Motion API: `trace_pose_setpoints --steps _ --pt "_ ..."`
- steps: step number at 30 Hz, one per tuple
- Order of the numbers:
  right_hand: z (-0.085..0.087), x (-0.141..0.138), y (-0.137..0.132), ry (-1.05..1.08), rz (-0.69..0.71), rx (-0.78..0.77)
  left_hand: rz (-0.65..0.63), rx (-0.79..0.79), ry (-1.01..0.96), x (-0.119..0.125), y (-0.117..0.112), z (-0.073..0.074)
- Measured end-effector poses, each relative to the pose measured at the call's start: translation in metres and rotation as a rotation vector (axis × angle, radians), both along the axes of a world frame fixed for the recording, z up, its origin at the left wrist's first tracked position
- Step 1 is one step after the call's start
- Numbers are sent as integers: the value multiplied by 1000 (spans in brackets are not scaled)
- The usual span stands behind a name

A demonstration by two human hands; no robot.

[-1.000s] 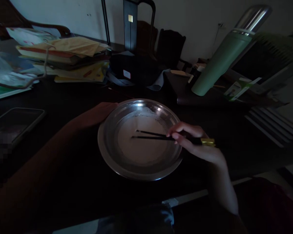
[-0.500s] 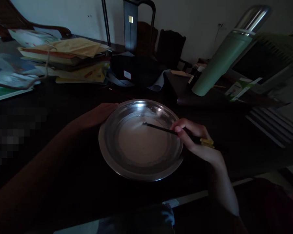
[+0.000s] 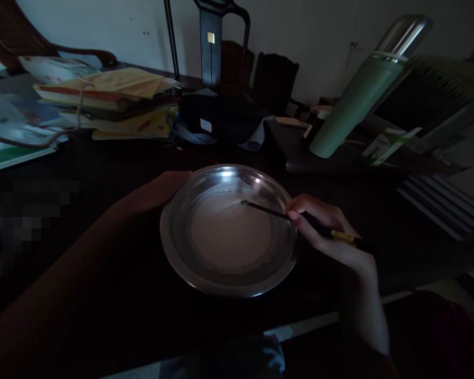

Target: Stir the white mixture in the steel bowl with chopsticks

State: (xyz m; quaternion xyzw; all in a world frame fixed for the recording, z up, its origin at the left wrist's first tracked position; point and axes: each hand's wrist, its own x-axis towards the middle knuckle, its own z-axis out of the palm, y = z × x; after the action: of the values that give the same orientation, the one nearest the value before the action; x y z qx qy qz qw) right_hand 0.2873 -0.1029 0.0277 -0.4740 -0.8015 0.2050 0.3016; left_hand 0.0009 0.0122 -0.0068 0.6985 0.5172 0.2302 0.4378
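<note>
Dark table (image 3: 114, 158) beneath metal bowl (image 3: 177, 231), stack of books and papers (image 3: 114, 102), black bag (image 3: 225, 113)

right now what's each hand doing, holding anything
Left hand: at the metal bowl; fingers hidden, so grip cannot be told.
Right hand: closed, holding dark chopsticks.

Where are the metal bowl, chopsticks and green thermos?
Metal bowl (image 3: 221, 290): head view, on the near rim.
Chopsticks (image 3: 266, 210): head view, on the bare dark shaft over the bowl.
Green thermos (image 3: 355, 107): head view, middle of the green body.
</note>
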Motion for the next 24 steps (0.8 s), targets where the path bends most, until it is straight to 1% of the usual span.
trace_pose_setpoints --steps 2,3,5,8,10,12,15,18,20,22,24 --pt "5 6 -3 -29 -47 -6 -12 3 -6 -1 1 -2" --pt "9 9 -5 -40 -32 -21 -20 4 -15 -2 1 -2" --pt "15 16 -10 -40 60 -56 -25 4 -30 -2 1 -2" --pt "20 22 -13 -9 262 -103 -16 -1 -32 -1 0 0" --pt "19 21 -12 16 359 -123 -4 1 -15 0 0 1" --pt "15 15 -10 33 401 -128 3 8 -2 1 0 2" --pt "4 3 -5 57 373 -94 -12 6 -19 1 0 2" --pt "-2 -5 -2 29 293 -64 -30 12 -21 0 1 0" --pt "-1 -4 -2 -18 219 -53 -33 22 -18 0 1 0" --pt "4 1 -4 -53 131 -41 -23 22 -18 0 1 -1" --pt "12 9 -9 -62 84 -36 2 7 -10 0 1 -1"
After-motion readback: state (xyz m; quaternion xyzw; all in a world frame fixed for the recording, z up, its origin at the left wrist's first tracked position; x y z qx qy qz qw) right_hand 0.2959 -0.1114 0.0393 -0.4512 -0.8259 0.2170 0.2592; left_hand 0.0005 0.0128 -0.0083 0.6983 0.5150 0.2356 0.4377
